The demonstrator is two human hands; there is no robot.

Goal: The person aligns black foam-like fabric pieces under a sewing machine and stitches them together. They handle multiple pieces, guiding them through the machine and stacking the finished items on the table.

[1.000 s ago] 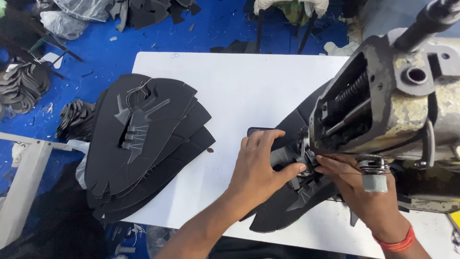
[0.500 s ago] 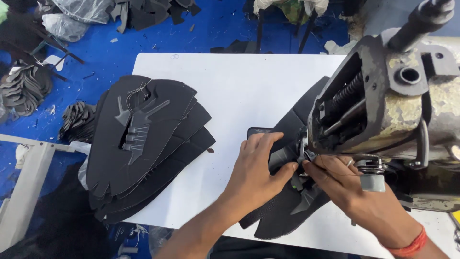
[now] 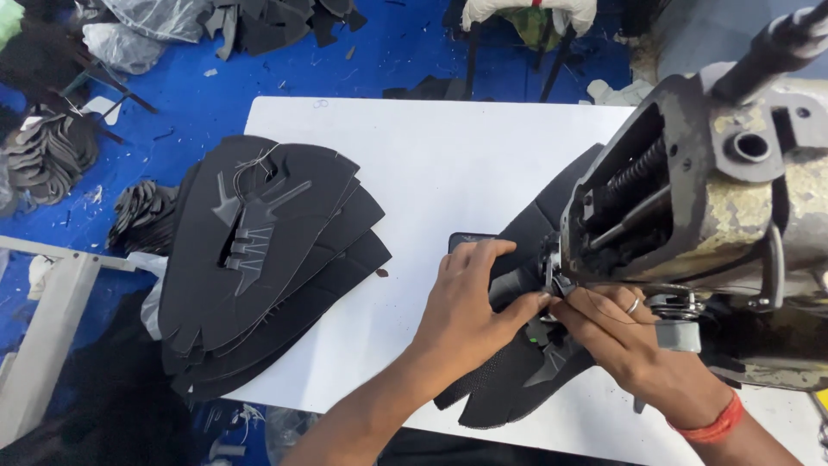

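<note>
Left hand and right hand press a black shoe upper under the sewing machine

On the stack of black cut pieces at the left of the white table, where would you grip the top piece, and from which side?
Take the top piece of the stack at its fanned right-hand edge, coming in from the table's bare middle. That edge overhangs the pieces below, so fingers could probably slide under the flat, thin sheet there. The left hand is the nearer one; both it and the right hand are on the black piece at the sewing machine.
</note>
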